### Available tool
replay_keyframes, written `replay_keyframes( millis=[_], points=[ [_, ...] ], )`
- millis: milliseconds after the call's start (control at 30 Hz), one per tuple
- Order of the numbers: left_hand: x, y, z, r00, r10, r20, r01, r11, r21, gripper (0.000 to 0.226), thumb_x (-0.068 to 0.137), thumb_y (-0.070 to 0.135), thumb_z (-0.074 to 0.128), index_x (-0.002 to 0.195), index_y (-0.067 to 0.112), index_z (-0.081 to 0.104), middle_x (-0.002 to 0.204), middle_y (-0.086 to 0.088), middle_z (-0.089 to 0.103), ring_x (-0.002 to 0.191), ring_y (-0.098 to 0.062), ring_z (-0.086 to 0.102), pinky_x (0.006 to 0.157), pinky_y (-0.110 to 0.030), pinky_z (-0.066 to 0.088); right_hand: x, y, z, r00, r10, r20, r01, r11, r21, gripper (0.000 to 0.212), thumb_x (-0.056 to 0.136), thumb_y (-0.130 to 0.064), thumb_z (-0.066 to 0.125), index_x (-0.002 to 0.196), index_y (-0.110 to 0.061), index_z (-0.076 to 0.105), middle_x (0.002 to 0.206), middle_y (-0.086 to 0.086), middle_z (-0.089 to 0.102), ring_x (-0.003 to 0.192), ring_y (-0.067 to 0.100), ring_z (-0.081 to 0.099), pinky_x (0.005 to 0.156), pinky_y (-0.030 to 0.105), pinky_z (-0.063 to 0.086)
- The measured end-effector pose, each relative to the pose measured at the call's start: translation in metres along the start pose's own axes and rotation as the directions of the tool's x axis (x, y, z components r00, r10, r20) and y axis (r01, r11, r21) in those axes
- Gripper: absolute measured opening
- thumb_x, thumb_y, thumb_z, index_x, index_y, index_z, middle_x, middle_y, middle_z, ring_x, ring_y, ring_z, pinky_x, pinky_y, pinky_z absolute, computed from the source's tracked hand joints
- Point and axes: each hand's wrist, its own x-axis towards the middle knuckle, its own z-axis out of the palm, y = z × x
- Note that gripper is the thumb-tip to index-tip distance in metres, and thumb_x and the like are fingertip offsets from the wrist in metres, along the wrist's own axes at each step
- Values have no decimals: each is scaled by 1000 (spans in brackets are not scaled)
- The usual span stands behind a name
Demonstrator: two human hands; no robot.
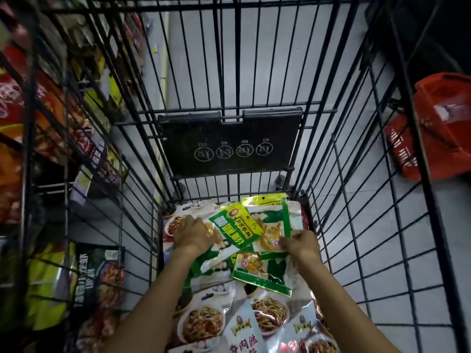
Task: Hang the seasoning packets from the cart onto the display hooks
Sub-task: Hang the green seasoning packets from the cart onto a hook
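Seasoning packets [235, 225] lie heaped inside the cart [229, 164].

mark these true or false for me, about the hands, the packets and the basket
1. Both hands grip green packets inside the cart. True: the left hand and right hand hold the green packets low in the black wire cart.
2. The red basket sits inside the cart. False: the red basket is outside it, to the right.
3. Packets with noodle pictures lie in the cart. True: the noodle packets lie nearer the person.
4. The right hand hangs a packet on a hook. False: it is down in the cart, and no hook is near it.
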Motion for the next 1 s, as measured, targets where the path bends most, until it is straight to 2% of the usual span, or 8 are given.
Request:
replay_keyframes(
  millis=[267,367,433,500,667,767,867,1000],
  points=[
    [-19,-14,-6,983,-181,-20,170,950,-263,79,54,60,82,108,9,57,121,-11,58,110,-27,55,82,-34,47,-65,43,-37,926,227,301,-224,974,-44,13,81,-7,73,75,1,64,55,9,67,41,13,59,39,19,41],
    [-29,-19,-6,985,-152,-76,117,932,-342,60,60,52,83,95,14,52,107,-6,62,97,-25,57,70,-29,43,-72,49,-34,999,-14,39,28,916,-401,11,85,-20,69,86,-9,64,70,0,68,58,10,64,53,22,49],
    [-35,-21,-6,981,-143,-133,86,929,-360,55,63,45,84,95,16,50,108,-4,60,91,-20,51,68,-29,38,-69,31,-28,939,-322,-122,207,811,-547,27,87,-26,67,107,-11,58,98,4,65,87,17,62,75,31,53],
    [-40,-21,-8,974,-135,-181,54,917,-395,53,62,37,86,95,15,51,107,-5,57,88,-17,45,67,-27,34,-57,13,-18,878,-478,-28,344,670,-658,47,88,-36,63,127,-12,49,121,7,55,112,22,51,94,34,44],
    [-48,-22,-19,982,-99,-160,5,865,-502,54,61,27,89,92,14,47,93,-4,59,78,-19,54,56,-28,39,-32,0,2,928,-317,198,352,566,-745,68,86,-37,65,140,-11,32,140,9,44,131,27,39,106,42,31],
    [-53,-26,-29,989,-64,-136,-11,871,-492,55,59,23,90,101,15,54,101,-6,63,81,-21,59,66,-34,53,-32,3,-1,933,-327,152,331,611,-719,55,82,-33,70,127,-12,48,127,9,54,120,27,50,99,39,39],
    [-57,-28,-36,998,-37,-53,5,861,-509,65,63,21,88,121,11,60,114,-4,61,94,-18,59,77,-29,53,-36,3,-13,961,-215,173,273,834,-479,31,74,-29,81,93,-17,58,97,3,66,92,25,64,83,38,54],
    [-70,-24,-44,999,46,-17,-48,832,-553,25,77,15,77,100,10,69,88,-2,69,66,-3,56,52,-10,42,-46,2,-29,954,-66,293,102,989,-108,22,76,-12,77,85,-16,57,94,7,67,89,25,65,83,40,56]
  ],
)
